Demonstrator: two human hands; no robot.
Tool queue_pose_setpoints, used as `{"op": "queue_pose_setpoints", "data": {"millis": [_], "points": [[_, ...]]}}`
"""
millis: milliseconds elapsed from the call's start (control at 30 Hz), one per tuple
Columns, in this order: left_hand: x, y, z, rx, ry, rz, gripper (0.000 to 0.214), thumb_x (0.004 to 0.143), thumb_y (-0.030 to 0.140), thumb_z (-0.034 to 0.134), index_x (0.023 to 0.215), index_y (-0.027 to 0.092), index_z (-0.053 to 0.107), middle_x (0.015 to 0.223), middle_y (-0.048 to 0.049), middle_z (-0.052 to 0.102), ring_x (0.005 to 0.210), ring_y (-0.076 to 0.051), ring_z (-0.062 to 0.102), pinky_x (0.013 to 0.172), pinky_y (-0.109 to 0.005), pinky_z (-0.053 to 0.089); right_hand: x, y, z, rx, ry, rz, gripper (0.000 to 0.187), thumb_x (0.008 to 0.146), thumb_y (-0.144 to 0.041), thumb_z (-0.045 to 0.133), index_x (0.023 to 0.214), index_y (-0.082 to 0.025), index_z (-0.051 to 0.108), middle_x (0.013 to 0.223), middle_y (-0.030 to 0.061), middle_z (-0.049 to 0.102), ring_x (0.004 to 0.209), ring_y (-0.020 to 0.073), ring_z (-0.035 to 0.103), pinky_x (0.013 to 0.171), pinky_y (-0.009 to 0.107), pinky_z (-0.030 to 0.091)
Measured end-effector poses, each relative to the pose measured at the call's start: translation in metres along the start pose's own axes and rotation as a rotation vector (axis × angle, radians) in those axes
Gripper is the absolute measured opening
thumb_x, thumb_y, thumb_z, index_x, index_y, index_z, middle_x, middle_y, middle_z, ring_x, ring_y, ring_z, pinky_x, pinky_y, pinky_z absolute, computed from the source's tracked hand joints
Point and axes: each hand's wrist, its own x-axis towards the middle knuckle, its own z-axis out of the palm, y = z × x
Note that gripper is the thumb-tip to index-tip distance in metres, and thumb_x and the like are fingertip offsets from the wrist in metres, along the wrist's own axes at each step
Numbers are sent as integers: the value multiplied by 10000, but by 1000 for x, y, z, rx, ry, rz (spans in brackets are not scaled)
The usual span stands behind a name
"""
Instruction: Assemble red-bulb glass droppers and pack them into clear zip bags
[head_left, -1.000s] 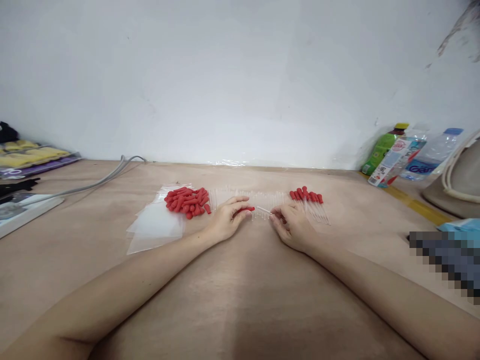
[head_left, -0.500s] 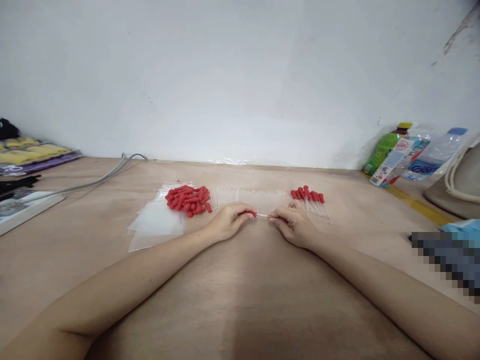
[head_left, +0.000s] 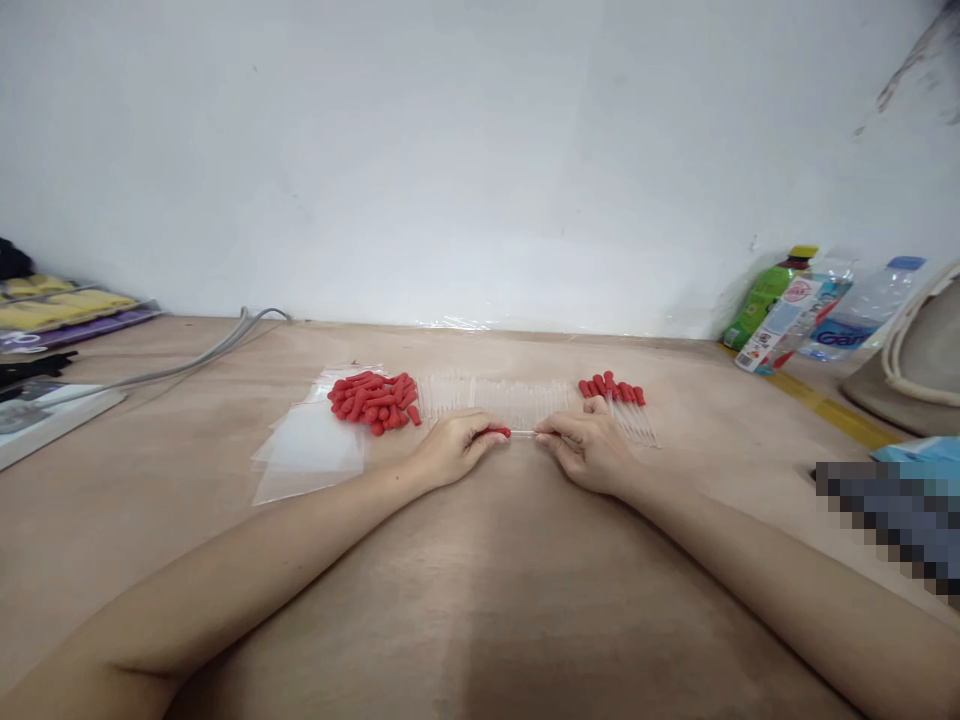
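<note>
My left hand (head_left: 459, 447) pinches a red rubber bulb (head_left: 501, 432) whose end shows past the fingertips. From the right, my right hand (head_left: 586, 448) grips a clear dropper tube (head_left: 523, 433), which spans the gap to the bulb; whether the tube sits inside the bulb is too small to tell. Behind both hands lies a row of clear tubes (head_left: 517, 400). Loose red bulbs (head_left: 371, 398) are heaped left of that row. Beyond my right hand, several droppers with red bulbs (head_left: 609, 384) rest side by side on the table.
Clear plastic bags (head_left: 311, 450) lie under and beside the bulb heap. A grey cable (head_left: 210, 355) runs to a white power strip (head_left: 60, 420) at left. Bottles (head_left: 772, 295), a carton (head_left: 784, 325) and a blurred dark object (head_left: 889, 520) are at right. A white wall (head_left: 480, 160) borders the table.
Both hands hold nearly the same place, with the bulb and tube still end to end between them. The whole view has shifted slightly.
</note>
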Motion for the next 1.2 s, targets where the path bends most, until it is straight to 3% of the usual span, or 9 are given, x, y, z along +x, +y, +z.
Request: {"op": "queue_pose_setpoints", "data": {"millis": [467, 667, 867, 1200], "points": [[-2, 0, 0, -37, 31, -4, 188, 851, 231, 453, 890, 170, 626, 850, -42, 652, 790, -143, 588, 736, -264, 451, 3, -5, -2, 66, -136, 74, 274, 877, -267, 366, 724, -194, 581, 557, -42, 582, 498, 93, 437, 717, 305, 247], [0, 2, 0, -70, 8, -80, 175, 825, 270, 494, 899, 183, 627, 875, -32, 654, 791, -149, 589, 701, -257, 459, 0, -2, 4, -13, -6, 24, 211, 869, -250, 386, 776, -186, 563, 702, -16, 650, 569, 104, 509, 709, 307, 231], [0, 2, 1, -45, -4, -70, 158, 817, 257, 510, 895, 190, 630, 855, -21, 662, 767, -144, 593, 699, -253, 452, -1, -4, 8, -57, 86, -46, 205, 859, -222, 388, 745, -176, 552, 694, -10, 651, 574, 106, 524, 686, 309, 226], [-1, 0, 3, -49, -22, -50, 148, 801, 244, 528, 896, 178, 621, 846, -24, 662, 764, -143, 598, 697, -247, 450, 1, -8, 9, -4, 7, -31, 229, 857, -216, 372, 722, -167, 551, 624, -17, 615, 511, 92, 454, 666, 298, 220]]}}
